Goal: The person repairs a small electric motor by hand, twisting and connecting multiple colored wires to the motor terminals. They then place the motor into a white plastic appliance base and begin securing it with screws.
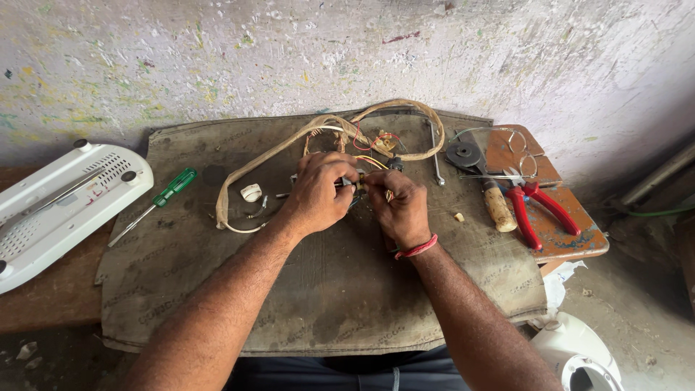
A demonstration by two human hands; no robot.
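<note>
Here, both hands meet over the mat on the bench. The left hand is closed round a small wired component, steadying it; the right hand pinches its near end with narrowed fingertips, possibly twisting a lead, though the fingers hide the joint. A sleeved cable loop trails behind. Green screwdriver lies left, red pliers right, both within reach.
</note>
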